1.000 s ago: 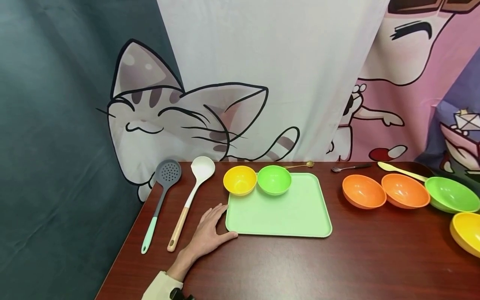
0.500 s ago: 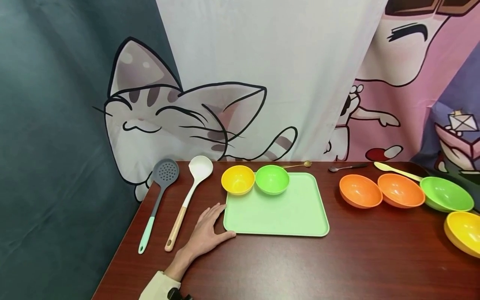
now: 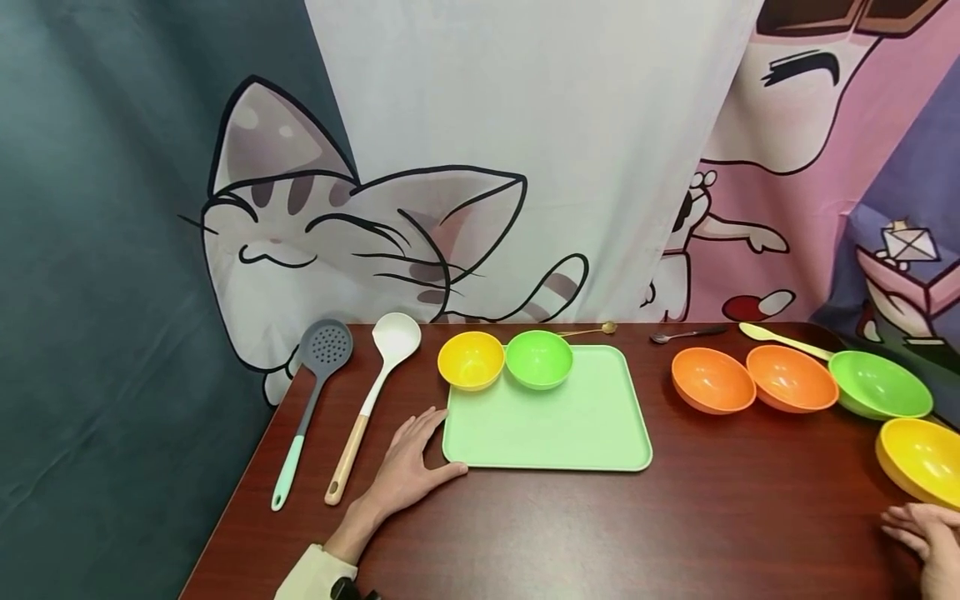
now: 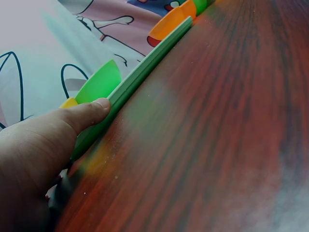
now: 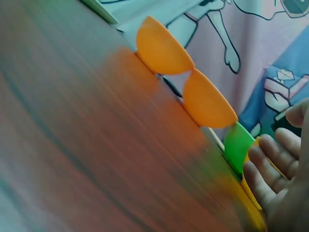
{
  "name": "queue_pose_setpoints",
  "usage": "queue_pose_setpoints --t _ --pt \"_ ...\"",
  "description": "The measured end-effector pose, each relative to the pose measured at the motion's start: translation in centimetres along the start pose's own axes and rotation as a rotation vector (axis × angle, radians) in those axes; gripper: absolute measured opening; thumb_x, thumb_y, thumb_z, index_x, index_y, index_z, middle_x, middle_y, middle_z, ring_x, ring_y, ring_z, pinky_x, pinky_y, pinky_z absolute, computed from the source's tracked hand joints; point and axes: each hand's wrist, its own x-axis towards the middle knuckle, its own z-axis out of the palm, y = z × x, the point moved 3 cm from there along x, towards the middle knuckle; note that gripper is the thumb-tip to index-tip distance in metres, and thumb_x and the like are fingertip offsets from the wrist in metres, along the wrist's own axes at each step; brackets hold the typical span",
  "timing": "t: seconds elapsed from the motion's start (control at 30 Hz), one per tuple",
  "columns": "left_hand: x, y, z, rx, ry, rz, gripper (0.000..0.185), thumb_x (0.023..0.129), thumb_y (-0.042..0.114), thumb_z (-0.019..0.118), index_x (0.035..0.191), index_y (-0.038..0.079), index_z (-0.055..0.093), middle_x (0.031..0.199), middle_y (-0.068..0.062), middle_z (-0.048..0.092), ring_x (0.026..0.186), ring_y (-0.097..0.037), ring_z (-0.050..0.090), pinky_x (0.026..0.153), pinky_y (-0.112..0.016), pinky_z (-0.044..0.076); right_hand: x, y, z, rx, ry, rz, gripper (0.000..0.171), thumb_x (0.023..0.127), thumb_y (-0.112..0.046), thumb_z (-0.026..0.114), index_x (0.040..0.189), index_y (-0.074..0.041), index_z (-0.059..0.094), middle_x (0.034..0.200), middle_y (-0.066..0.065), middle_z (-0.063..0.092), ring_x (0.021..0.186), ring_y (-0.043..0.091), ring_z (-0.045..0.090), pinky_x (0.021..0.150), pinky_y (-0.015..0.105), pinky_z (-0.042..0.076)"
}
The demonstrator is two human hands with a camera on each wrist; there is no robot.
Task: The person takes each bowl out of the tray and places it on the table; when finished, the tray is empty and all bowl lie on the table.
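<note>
Two hands are on the dark wooden table (image 3: 570, 533). The left hand (image 3: 408, 467) lies flat at the near left corner of the light green tray (image 3: 570, 425), fingers spread along its left edge and the thumb pressed against its front rim, probably to keep the tray from sliding. On the tray's far edge stand a small yellow bowl (image 3: 470, 360) and a small green bowl (image 3: 538, 359), touching each other; both look empty.

The right hand (image 3: 926, 537) comes in at the right edge with relaxed, slightly bent fingers and holds nothing. It is just beside the large yellow bowl (image 3: 918, 461); whether it touches it I cannot tell, the wrist view is blurred. Behind it two orange bowls (image 3: 750, 381) and a large green bowl (image 3: 877, 384) stand in a row, all empty. Left of the tray lie a grey skimmer (image 3: 311, 396) and a white ladle (image 3: 375, 392).
</note>
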Motion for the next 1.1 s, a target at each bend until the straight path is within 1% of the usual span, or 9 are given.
queue_pose_setpoints --t 0.07,0.13,0.23,0.37,0.47,0.6,0.7,0.87,1.1 --pt "-0.1 -0.1 0.0 0.003 0.006 0.004 0.092 0.077 0.060 0.077 0.150 0.013 0.045 0.152 -0.003 0.049 0.148 -0.028 0.036 0.121 -0.053 0.022 -0.5 0.0 1.4 -0.147 0.032 0.008 0.031 0.101 0.012 0.038 0.093 0.005 0.067 0.079 0.006 0.076 0.072 0.010 0.074 0.061 0.015 0.057" --pt "-0.1 -0.1 0.0 0.006 0.003 0.002 0.092 0.078 0.060 0.077 0.150 0.014 0.045 0.152 -0.003 0.049 0.148 -0.028 0.035 0.121 -0.053 0.022 -1.0 0.0 2.5 -0.299 0.035 0.035 0.020 0.100 0.008 0.047 0.098 0.005 0.066 0.083 0.001 0.076 0.078 0.006 0.073 0.064 0.013 0.057" --pt "-0.1 -0.1 0.0 0.004 -0.011 -0.008 0.092 0.078 0.062 0.075 0.150 0.014 0.044 0.153 -0.003 0.048 0.149 -0.028 0.034 0.122 -0.053 0.020 -1.3 0.4 3.9 -0.407 -0.082 0.080 0.017 0.100 0.005 0.049 0.109 0.009 0.062 0.093 -0.001 0.076 0.087 0.005 0.073 0.070 0.014 0.057" --pt "0.0 0.0 0.1 -0.002 -0.027 -0.018 0.092 0.079 0.062 0.075 0.151 0.015 0.043 0.153 -0.003 0.047 0.150 -0.027 0.033 0.123 -0.053 0.019 -1.6 1.3 5.8 -0.386 -0.271 0.108 0.021 0.100 0.008 0.046 0.117 0.017 0.055 0.101 0.002 0.077 0.094 0.009 0.074 0.077 0.018 0.058" --pt "0.0 0.0 0.1 -0.003 -0.025 -0.013 0.092 0.078 0.061 0.076 0.151 0.015 0.044 0.153 -0.003 0.047 0.149 -0.027 0.033 0.123 -0.053 0.020 -1.8 2.1 7.1 -0.393 -0.351 0.145 0.023 0.101 0.008 0.045 0.120 0.015 0.056 0.105 0.001 0.077 0.097 0.008 0.073 0.079 0.018 0.058" --pt "0.0 -0.1 0.2 -0.001 -0.033 -0.018 0.092 0.078 0.062 0.075 0.151 0.015 0.043 0.154 -0.003 0.047 0.150 -0.026 0.032 0.123 -0.052 0.019 -2.1 3.2 9.1 -0.415 -0.401 0.147 0.023 0.101 0.010 0.043 0.119 0.015 0.056 0.106 0.000 0.076 0.096 0.008 0.073 0.081 0.017 0.057" --pt "0.0 -0.1 0.0 0.001 -0.031 -0.025 0.092 0.078 0.061 0.076 0.152 0.016 0.043 0.154 -0.003 0.046 0.150 -0.025 0.032 0.123 -0.051 0.019 -2.3 4.2 11.0 -0.410 -0.423 0.118 0.021 0.100 0.012 0.043 0.117 0.020 0.052 0.105 0.002 0.076 0.094 0.009 0.073 0.081 0.018 0.058" --pt "0.0 -0.2 -0.1 0.010 -0.023 -0.016 0.092 0.078 0.062 0.075 0.151 0.015 0.043 0.153 -0.003 0.047 0.150 -0.026 0.032 0.123 -0.051 0.020 -2.6 6.1 14.0 -0.455 -0.452 0.112 0.022 0.099 0.010 0.046 0.117 0.023 0.047 0.104 0.001 0.075 0.094 0.008 0.073 0.080 0.019 0.058" --pt "0.1 -0.1 -0.1 0.004 -0.039 -0.031 0.094 0.078 0.064 0.075 0.152 0.016 0.043 0.154 -0.001 0.046 0.151 -0.024 0.031 0.124 -0.050 0.018 -2.9 8.3 16.8 -0.422 -0.537 0.078 0.024 0.098 0.013 0.046 0.117 0.026 0.044 0.107 0.007 0.072 0.096 0.011 0.071 0.080 0.019 0.058"
